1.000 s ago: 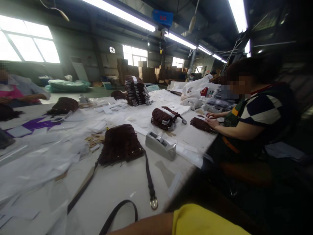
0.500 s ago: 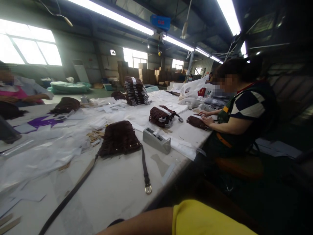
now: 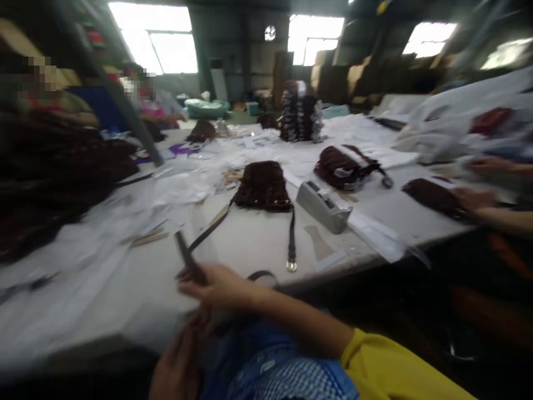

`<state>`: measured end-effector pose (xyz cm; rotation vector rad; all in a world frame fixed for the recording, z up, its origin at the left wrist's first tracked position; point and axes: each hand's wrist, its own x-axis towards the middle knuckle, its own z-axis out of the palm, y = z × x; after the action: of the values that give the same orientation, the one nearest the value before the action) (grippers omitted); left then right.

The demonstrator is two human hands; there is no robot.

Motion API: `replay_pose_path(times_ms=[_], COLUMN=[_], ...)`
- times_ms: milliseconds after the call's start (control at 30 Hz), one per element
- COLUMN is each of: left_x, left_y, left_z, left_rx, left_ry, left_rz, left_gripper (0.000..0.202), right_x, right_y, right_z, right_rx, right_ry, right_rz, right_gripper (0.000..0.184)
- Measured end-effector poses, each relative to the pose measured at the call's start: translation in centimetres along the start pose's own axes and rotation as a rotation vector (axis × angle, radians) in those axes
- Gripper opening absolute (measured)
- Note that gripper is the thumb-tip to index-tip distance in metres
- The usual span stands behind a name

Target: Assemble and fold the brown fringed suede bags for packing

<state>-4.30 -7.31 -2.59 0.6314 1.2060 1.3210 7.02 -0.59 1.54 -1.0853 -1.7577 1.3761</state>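
Observation:
A dark brown bag [image 3: 264, 186] lies on the worktable, its short buckled strap [image 3: 292, 239] hanging toward the near edge. The long dark strap [image 3: 210, 228] runs from the bag's left side to my right hand [image 3: 220, 286]. My right hand is closed round the strap, with a stiff length sticking up past the fingers. Just below it, my left hand [image 3: 179, 361] is blurred, fingers drawn together near the right hand; what they hold is hidden. A loop of dark strap shows behind my right wrist.
A grey tape dispenser [image 3: 322, 206] stands right of the bag. Beyond it lies another wrapped brown bag [image 3: 345, 166]. A tall stack of brown bags [image 3: 300, 111] is at the back, a dark heap [image 3: 54, 172] at left. A co-worker's hand [image 3: 474, 200] touches a brown bag at right.
The view has swung left and down. Both my hands are now in sight, my right one holding the long strap; before, only a forearm and yellow sleeve showed.

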Motion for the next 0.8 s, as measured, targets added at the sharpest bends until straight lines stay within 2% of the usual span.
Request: replay_pose_path(times_ms=[67,133,200,267,467,600,700,800], left_x=[-1.8,-2.2,-1.5,-0.7,-1.0,-2.5,-3.6,-4.0], left_y=[0.1,0.5,1.1,1.6,1.8,0.1,-2.0,-3.2], left_z=[-2.3,-2.9,-2.9,-2.5,-1.9,-1.6,-1.5,-2.0], left_rx=[-0.141,-0.307,-0.366,-0.368,-0.297,-0.184,-0.038,0.040], left_ry=[0.150,0.207,0.199,0.177,0.163,0.038,-0.019,-0.010], left_rz=[-0.034,0.008,0.081,0.129,0.221,0.115,0.008,-0.064], left_gripper=[0.018,0.019,0.018,0.017,0.030,0.049,0.045,0.037], right_x=[-0.6,-1.2,-2.1,-2.9,-3.5,-3.1,-2.8,-2.7], right_y=[0.8,1.4,1.9,2.4,4.2,4.8,5.0,5.3], right_z=[-0.2,-0.2,-0.1,0.1,0.9,1.2,1.4,1.5], right_rx=[-0.015,-0.004,0.020,0.047,0.100,0.101,0.084,0.050], right_ry=[0.114,0.051,-0.086,-0.160,-0.143,-0.073,-0.014,-0.030], right_rz=[-0.064,-0.030,0.019,0.029,0.025,0.002,-0.020,-0.044], right_gripper=[0.031,0.031,0.038,0.040,0.020,0.016,0.015,0.019])
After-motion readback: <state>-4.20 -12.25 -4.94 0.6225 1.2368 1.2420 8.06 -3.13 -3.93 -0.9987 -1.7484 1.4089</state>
